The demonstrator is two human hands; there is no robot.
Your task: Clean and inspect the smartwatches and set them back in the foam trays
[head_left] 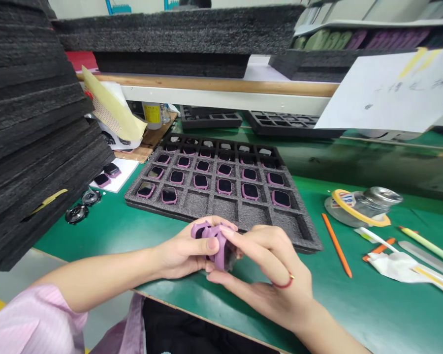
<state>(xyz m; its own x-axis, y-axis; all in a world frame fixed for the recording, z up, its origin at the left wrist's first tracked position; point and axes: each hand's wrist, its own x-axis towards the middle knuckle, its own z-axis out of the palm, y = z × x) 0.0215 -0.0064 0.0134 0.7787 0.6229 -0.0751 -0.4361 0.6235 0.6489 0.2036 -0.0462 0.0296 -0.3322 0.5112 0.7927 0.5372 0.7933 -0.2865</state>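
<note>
While your left grip point(184, 250) and right grip point(266, 275) both close firmly on a pink watch case point(217, 241), it sits just off the foam tray point(206, 206), near the counter's point(354, 305) front edge.

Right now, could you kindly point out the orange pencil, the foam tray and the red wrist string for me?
Orange pencil point(336, 252), head view, middle of its shaft.
Foam tray point(133, 199), head view, left corner of its rim.
Red wrist string point(283, 284), head view, its loop on the wrist.
</note>
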